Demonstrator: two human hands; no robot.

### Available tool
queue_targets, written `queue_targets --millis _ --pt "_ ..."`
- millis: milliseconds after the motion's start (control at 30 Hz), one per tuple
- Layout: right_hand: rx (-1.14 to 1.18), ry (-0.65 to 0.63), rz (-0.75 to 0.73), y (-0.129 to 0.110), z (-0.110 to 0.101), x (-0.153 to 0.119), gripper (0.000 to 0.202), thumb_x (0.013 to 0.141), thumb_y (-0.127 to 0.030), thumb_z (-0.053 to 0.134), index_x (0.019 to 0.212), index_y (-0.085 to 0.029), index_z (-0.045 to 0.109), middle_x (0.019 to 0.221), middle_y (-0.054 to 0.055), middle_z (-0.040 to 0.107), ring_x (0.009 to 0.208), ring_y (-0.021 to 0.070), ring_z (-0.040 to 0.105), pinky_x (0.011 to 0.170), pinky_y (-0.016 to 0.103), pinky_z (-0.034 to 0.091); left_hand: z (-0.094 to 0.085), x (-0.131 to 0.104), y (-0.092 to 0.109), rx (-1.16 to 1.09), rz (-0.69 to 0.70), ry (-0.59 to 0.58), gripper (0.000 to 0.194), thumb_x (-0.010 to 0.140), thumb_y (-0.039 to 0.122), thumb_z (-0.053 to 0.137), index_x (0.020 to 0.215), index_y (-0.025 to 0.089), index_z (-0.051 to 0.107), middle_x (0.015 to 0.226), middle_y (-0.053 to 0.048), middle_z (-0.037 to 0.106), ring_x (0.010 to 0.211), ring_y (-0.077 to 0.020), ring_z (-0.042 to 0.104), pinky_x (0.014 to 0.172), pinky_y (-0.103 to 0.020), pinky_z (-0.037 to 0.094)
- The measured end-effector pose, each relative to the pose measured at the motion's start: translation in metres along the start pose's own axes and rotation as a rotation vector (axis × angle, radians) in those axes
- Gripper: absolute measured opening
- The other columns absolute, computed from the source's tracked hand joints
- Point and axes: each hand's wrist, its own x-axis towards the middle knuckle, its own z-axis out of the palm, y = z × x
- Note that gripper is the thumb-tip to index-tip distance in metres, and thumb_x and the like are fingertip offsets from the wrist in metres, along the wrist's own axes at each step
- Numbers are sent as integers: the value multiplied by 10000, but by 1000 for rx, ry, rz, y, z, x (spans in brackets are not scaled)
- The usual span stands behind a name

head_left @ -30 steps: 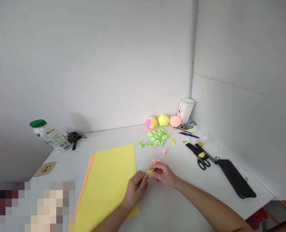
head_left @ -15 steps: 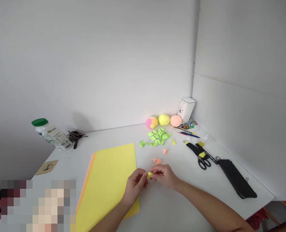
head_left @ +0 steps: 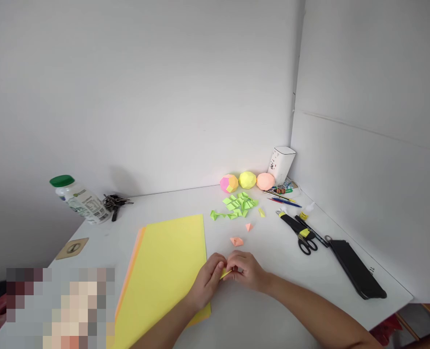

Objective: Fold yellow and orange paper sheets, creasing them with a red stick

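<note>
Three paper balls (head_left: 247,180) looked done; the green pieces (head_left: 243,205) weren't ball-shaped yet; my left hand (head_left: 208,280) and right hand (head_left: 249,272) pinched a yellow piece (head_left: 225,274) beside the yellow sheet (head_left: 167,266), seemingly unfinished lol.

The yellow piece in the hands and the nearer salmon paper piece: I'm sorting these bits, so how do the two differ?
Place: the yellow piece is held between the left hand and right hand; the salmon paper piece lies loose on the table beyond them.
View: the yellow piece is partly hidden, showing as a narrow sliver; the salmon paper piece is uncovered, its folded form visible.
Both are small and brightly coloured.
</note>
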Motion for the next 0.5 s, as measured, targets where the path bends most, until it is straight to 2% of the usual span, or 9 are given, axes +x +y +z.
queue_targets --millis 67,200,300,400,500 --pt "8 23 22 1 -1 1 350 806 -533 644 687 -208 589 758 46 622 642 141 564 572 266 481 0 -1 -3 -1 16 28 399 962 501 297 867 200 541 830 -32 549 700 -147 516 650 -276 456" --pt "21 6 76 1 0 0 372 842 -518 607 660 -196 570 664 20 602 552 125 583 514 250 482 1 -3 -10 33 47 54 404 919 531 400 730 199 530 753 -29 562 673 -149 527 627 -272 444" --pt "0 -26 107 -1 -2 1 384 863 -521 574 677 -184 583 674 16 602 504 108 583 486 236 480 2 -5 -14 69 34 98 418 909 540 414 700 201 542 716 -32 567 668 -157 529 644 -287 440" --pt "-74 -47 117 0 -17 8 339 877 -479 567 719 -182 616 715 23 622 587 119 605 560 242 498 3 -6 -15 80 -23 137 387 929 522 376 858 204 585 765 -41 596 691 -164 556 667 -302 463" --pt "-211 -28 147 7 -48 20 231 878 -378 587 762 -186 638 773 33 637 711 145 610 632 252 491 3 -4 -15 61 -102 163 387 952 494 324 1100 201 531 899 -63 631 718 -162 600 652 -306 497"
